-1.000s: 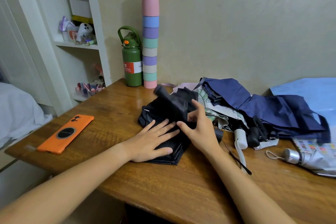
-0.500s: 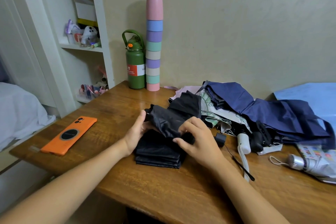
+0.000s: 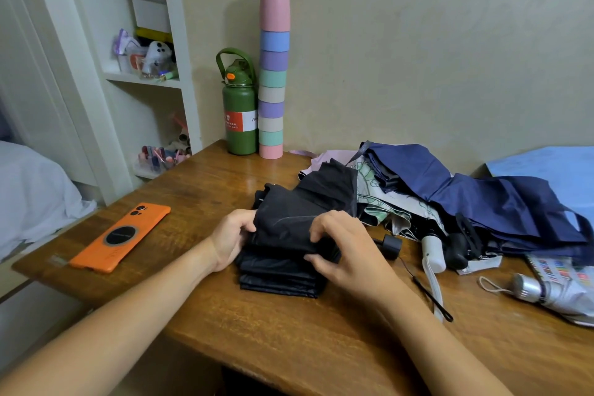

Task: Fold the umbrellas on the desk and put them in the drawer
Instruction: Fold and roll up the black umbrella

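Observation:
A black umbrella (image 3: pixel 283 228) lies on the wooden desk (image 3: pixel 289 341) in front of me, its cloth gathered into flat pleats. My left hand (image 3: pixel 229 239) grips its left side, fingers curled under the cloth. My right hand (image 3: pixel 340 251) pinches the right side, thumb below and fingers on top. Its black handle (image 3: pixel 390 246) sticks out to the right. Behind lie a patterned umbrella with a white handle (image 3: pixel 432 254), a navy umbrella (image 3: pixel 482 199) and a silver one (image 3: pixel 553 294). No drawer is in view.
An orange phone (image 3: pixel 120 236) lies at the desk's left. A green bottle (image 3: pixel 239 112) and a tall stack of coloured cups (image 3: pixel 273 74) stand against the wall. White shelves (image 3: pixel 144 80) rise at the left. Light blue cloth (image 3: pixel 546 170) lies far right.
My hands went from pressing flat on the black cloth to gripping it at both sides. The cloth has been folded over toward me into a tighter bundle.

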